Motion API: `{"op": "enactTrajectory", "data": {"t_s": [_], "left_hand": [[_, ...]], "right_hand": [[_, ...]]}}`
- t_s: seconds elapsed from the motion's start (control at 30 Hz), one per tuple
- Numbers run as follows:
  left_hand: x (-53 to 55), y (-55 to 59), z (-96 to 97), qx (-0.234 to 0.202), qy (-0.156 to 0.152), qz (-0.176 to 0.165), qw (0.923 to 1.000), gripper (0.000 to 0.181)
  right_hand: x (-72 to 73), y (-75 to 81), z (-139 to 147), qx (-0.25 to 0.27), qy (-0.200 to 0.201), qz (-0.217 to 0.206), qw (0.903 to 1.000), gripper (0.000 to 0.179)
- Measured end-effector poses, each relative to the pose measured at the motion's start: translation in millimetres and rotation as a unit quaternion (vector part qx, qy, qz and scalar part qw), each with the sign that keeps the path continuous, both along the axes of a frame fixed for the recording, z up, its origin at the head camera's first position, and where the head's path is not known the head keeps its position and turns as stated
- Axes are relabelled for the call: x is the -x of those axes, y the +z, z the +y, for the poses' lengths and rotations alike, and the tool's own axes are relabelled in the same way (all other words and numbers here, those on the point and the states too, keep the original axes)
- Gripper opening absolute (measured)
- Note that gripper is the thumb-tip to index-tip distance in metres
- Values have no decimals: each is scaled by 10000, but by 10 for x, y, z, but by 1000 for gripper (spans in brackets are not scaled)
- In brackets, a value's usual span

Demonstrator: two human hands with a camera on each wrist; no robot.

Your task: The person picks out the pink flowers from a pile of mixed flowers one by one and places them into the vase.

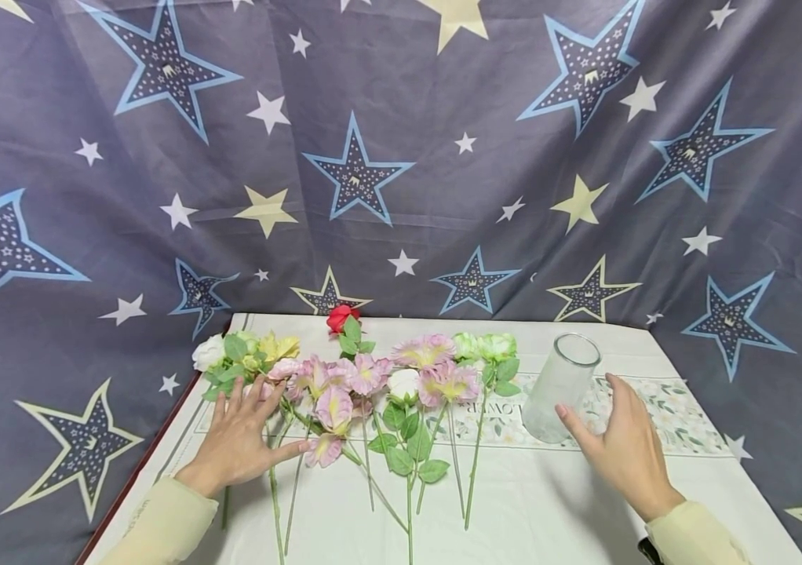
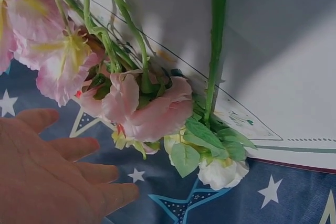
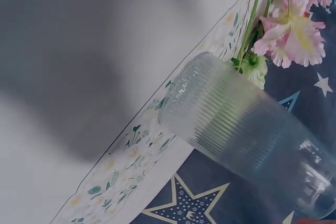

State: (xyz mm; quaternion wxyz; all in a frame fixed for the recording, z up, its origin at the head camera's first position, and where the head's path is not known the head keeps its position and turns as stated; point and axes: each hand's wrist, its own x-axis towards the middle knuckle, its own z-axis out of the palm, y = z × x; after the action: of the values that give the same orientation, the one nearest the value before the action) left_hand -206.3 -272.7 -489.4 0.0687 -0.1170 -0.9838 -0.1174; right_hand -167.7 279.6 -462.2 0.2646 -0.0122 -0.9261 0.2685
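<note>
A ribbed clear glass vase (image 1: pixel 562 384) stands upright on the right part of the table; it also fills much of the right wrist view. Close to its right side is my right hand (image 1: pixel 623 447), thumb and fingers apart, not wrapped round the glass. My left hand (image 1: pixel 246 439) spreads its fingers over the left end of a row of artificial flowers; whether it touches them I cannot tell. Pink-and-yellow irises (image 1: pixel 333 408) lie mid-row, with a white rose (image 1: pixel 403 384) and green blooms (image 1: pixel 496 347) to their right. Pale pink petals (image 2: pixel 157 108) and a white flower (image 2: pixel 223 174) show near the left hand.
A single red rose (image 1: pixel 342 318) lies at the back. Under the flowers runs a printed leaf-and-flower band on the white tablecloth (image 1: pixel 514 502). A dark star-patterned curtain (image 1: pixel 401 157) hangs behind and at both sides of the table. Stems point toward the front edge.
</note>
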Motion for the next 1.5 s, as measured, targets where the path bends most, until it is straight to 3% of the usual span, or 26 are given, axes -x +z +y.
{"op": "enactTrajectory", "data": {"t_s": [0.17, 0.33, 0.5, 0.73, 0.9, 1.07, 1.23, 1.37, 1.5], "left_hand": [[-34, -1, 19, -30, -55, 65, 10000, 112], [-87, -29, 44, 20, -109, 137, 9998, 108], [-108, -40, 93, -21, -221, 304, 9993, 106], [-101, -39, 108, -199, -186, 680, 9973, 100], [-110, -54, 113, -542, 29, 1156, 9918, 84], [-113, -58, 129, -736, 562, 1365, 9863, 62], [-95, -59, 111, -768, 1033, 1213, 9842, 48], [-98, -93, 69, -659, 1147, 846, 9876, 44], [-115, -134, 11, -273, 1172, 366, 9921, 48]], "right_hand": [[-91, -56, -56, -127, -15, 423, 9990, 70], [-132, -144, -139, -429, 426, 895, 9942, 53], [-147, -207, -252, -636, 849, 1134, 9879, 55], [-128, -248, -424, -667, 1223, 964, 9856, 61], [-126, -266, -518, -724, 1464, 920, 9823, 64], [-130, -286, -579, -761, 1611, 1015, 9787, 66], [-145, -280, -610, -762, 1609, 991, 9790, 67], [-161, -264, -615, -764, 1585, 993, 9794, 68], [-160, -244, -621, -751, 1629, 1057, 9781, 67]]}}
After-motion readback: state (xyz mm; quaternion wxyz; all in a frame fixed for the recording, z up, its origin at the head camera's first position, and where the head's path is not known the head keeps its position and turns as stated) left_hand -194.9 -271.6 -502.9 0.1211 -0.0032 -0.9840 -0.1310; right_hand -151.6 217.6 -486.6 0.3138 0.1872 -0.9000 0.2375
